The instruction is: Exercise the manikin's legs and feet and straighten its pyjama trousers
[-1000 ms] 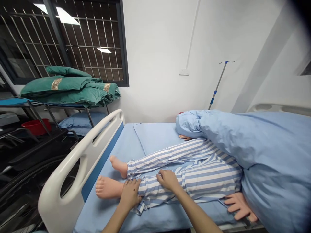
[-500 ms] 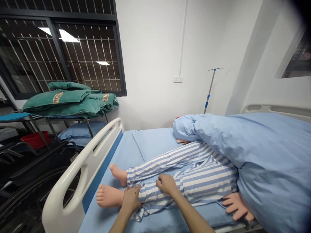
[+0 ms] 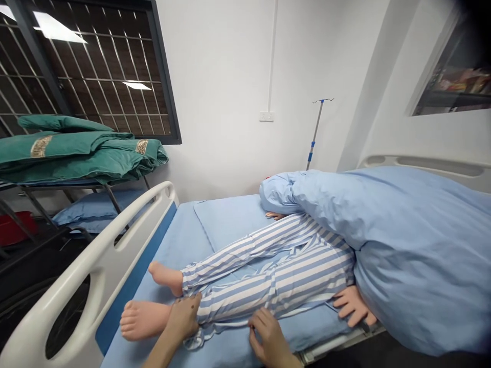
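A care mannequin in blue-and-white striped trousers (image 3: 307, 263) lies on a blue-sheeted bed (image 3: 226, 225), both bare feet pointing left. My left hand (image 3: 184, 316) is wrapped over the ankle of the nearer leg, beside the nearer foot (image 3: 143, 319) and at the trouser cuff. Along the near edge of that trouser leg is my right hand (image 3: 270, 337), its fingers bent and its thumb apart from them. Whether its fingertips touch the cloth I cannot tell. A thick blue quilt (image 3: 414, 245) covers the upper body. The mannequin's near hand (image 3: 355, 305) sticks out below it.
A white footboard (image 3: 99, 271) rises at the left end of the bed. Beyond it, green folded bedding (image 3: 88, 153) lies on a metal-framed rack, with a red tub (image 3: 17, 227) below. An IV pole (image 3: 315, 135) stands behind the bed by the wall.
My right hand has moved off the top of the shin, down to the near edge of the trouser leg. My left hand stays at the ankle. The view has turned right.
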Demonstrator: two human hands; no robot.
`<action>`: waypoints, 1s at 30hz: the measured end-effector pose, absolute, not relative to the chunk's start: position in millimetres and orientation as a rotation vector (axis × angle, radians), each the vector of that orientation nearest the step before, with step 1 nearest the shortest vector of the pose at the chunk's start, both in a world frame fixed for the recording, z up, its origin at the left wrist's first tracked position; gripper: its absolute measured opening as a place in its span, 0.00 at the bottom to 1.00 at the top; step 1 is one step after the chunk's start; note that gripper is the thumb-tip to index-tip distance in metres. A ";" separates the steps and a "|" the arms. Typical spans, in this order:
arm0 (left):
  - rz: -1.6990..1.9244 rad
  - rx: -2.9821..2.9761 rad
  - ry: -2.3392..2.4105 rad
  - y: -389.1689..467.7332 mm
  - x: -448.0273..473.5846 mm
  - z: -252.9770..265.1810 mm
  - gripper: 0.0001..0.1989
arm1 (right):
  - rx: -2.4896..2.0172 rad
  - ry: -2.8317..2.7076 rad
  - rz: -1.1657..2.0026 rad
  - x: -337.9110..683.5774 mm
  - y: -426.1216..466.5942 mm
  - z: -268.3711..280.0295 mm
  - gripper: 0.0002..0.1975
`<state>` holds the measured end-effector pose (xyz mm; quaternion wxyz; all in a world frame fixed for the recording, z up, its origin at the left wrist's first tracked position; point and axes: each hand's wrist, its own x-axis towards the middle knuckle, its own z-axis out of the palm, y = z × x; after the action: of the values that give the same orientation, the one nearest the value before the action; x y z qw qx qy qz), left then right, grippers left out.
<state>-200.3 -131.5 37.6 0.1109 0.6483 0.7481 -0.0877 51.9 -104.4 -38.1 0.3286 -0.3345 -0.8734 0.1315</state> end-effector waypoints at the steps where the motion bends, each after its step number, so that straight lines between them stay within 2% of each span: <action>1: -0.256 1.920 2.203 -129.9 -200.8 41.3 0.29 | -0.883 -2.295 0.368 62.1 -109.3 -47.1 0.10; 6: -0.284 2.003 2.214 -121.7 -207.4 63.9 0.27 | -1.045 -2.271 0.430 104.8 -97.9 -67.8 0.14; 12: -0.355 2.073 2.208 -122.0 -206.8 91.5 0.29 | -1.198 -2.241 0.262 109.9 -75.4 -72.6 0.19; 21: -0.448 2.198 2.140 -127.7 -198.8 109.7 0.27 | -1.076 -2.293 0.150 97.1 -95.4 -83.6 0.21; 26: -0.470 2.151 2.170 -129.9 -193.3 127.0 0.30 | -1.357 -2.299 0.261 90.8 -69.6 -76.9 0.18; 30: -0.447 2.162 2.165 -132.6 -188.3 136.9 0.27 | -1.538 -2.296 0.344 89.4 -31.0 -82.3 0.18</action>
<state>-188.3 -132.6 136.9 0.0247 0.6990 0.7000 -0.1444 89.4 -31.0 -82.3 0.1772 -0.5435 -0.8115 0.1215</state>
